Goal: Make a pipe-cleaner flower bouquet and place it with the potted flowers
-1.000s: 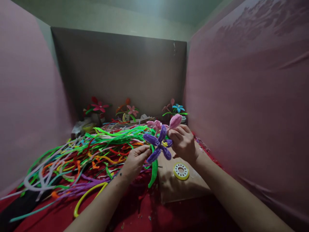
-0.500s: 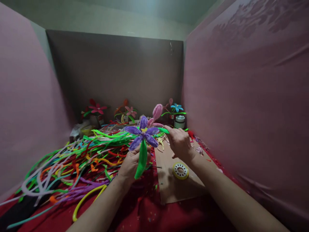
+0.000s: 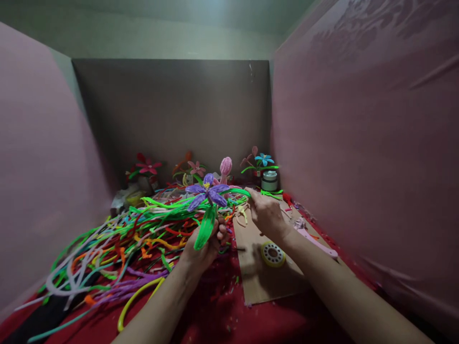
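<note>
My left hand [image 3: 204,243] is closed around the lower part of a pipe-cleaner flower, whose stem is mostly hidden by the fingers. The flower has purple petals [image 3: 196,197] with a yellow centre, and a green leaf [image 3: 206,228] hangs in front of the hand. Behind the petals a pink bud [image 3: 225,166] stands upright. A second green leaf [image 3: 238,192] stretches to the right, and my right hand [image 3: 266,210] pinches its tip.
Colourful pipe cleaners [image 3: 143,229] are heaped at the left on the red cloth [image 3: 215,306]. A cardboard sheet [image 3: 261,286] bears a yellow-rimmed roll [image 3: 273,253]. A pink tool [image 3: 317,242] lies right. Finished flowers [image 3: 148,165] and a jar [image 3: 269,181] stand behind.
The flower has tilted back and shifted slightly left in my left hand, showing more of the right leaf. The view has shifted a little, and the pink tool now shows beside my right forearm.
</note>
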The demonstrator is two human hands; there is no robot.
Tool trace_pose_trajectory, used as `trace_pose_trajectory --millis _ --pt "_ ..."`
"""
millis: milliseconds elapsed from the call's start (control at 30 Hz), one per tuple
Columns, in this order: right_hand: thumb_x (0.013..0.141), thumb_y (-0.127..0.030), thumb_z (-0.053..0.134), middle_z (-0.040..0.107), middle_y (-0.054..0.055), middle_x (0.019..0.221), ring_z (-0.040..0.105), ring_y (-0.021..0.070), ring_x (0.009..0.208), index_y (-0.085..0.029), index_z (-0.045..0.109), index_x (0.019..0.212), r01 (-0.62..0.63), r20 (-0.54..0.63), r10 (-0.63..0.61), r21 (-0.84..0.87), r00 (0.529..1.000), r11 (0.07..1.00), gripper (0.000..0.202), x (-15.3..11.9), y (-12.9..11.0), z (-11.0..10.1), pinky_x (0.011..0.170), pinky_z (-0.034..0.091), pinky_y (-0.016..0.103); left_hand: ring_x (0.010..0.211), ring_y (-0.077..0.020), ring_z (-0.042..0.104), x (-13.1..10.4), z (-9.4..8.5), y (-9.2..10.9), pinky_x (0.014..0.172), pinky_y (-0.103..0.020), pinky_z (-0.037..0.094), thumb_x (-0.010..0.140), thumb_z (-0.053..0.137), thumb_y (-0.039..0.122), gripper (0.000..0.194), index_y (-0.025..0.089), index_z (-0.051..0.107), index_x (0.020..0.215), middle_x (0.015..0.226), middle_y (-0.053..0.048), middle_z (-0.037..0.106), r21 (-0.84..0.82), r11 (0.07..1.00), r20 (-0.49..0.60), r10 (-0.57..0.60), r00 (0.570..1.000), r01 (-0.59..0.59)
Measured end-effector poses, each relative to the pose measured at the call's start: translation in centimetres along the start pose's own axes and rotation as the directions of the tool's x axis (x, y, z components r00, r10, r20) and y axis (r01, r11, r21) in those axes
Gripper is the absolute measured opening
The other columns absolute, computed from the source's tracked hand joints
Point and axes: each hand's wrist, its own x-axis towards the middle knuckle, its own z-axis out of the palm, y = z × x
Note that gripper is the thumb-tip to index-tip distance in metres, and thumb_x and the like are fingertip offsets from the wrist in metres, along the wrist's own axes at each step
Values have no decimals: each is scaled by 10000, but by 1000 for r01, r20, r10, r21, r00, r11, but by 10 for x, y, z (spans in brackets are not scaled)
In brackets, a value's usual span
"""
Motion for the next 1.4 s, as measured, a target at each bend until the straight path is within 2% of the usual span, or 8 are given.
trace_pose_trajectory --millis 133,233,333,433,600,833,1100,1400 --pt "813 -124 413 709 87 896 643 206 717 -138 545 1177 -163 -32 168 131 985 978 388 -3 0 -1 659 452 296 532 -74 534 0 2 2 513 -206 462 725 683 154 104 110 647 812 680 -28 617 34 999 10 1 1000 -2" --pt "765 -86 415 684 94 924 629 205 787 -130 573 1104 -180 -161 222 242 962 953 376 -1 2 -5 713 470 300 506 -69 513 -1 2 3 497 -208 455 723 683 167 117 95 647 807 643 -20 601 57 998 3 -2 1000 2" --pt "755 -76 445 631 119 974 576 221 904 -118 589 1058 -48 -318 133 262 939 964 338 5 -2 -13 799 463 329 501 -63 510 0 0 2 505 -204 455 724 681 173 132 92 647 823 642 -19 602 69 998 -9 -11 1000 12" --pt "815 -150 504 607 108 1036 503 233 991 -157 614 1049 145 -381 -78 149 921 978 258 12 -10 -18 889 405 378 504 -71 518 1 -1 0 508 -212 454 730 676 196 141 101 650 830 643 -29 612 80 996 -11 -23 1000 23" --pt "869 -250 516 646 62 929 471 215 950 -189 650 914 323 -305 -310 -9 901 946 153 25 -20 -7 877 333 380 462 -61 497 -4 9 -1 489 -204 432 675 717 210 151 104 648 757 571 -12 595 122 990 -35 -62 997 66" --pt "858 -305 546 632 42 814 468 187 809 -186 646 795 353 -347 -352 -64 869 934 167 29 -18 2 776 322 347 469 -50 508 -7 17 0 482 -178 418 571 745 92 190 133 623 711 576 11 598 151 986 -66 -59 996 69" --pt "901 -189 437 582 57 660 445 180 673 -154 583 667 379 -306 -421 -188 854 906 278 28 -24 11 680 297 335 449 -64 508 -7 18 0 461 -199 421 541 737 81 208 142 624 704 559 24 594 179 982 -101 -42 994 60" --pt "845 -102 471 611 83 771 465 195 718 -143 635 840 398 -52 -411 -163 910 903 170 27 -28 10 649 284 331 420 -59 464 -6 21 0 434 -195 371 557 746 112 173 122 622 676 493 29 549 180 982 -95 -30 995 47"
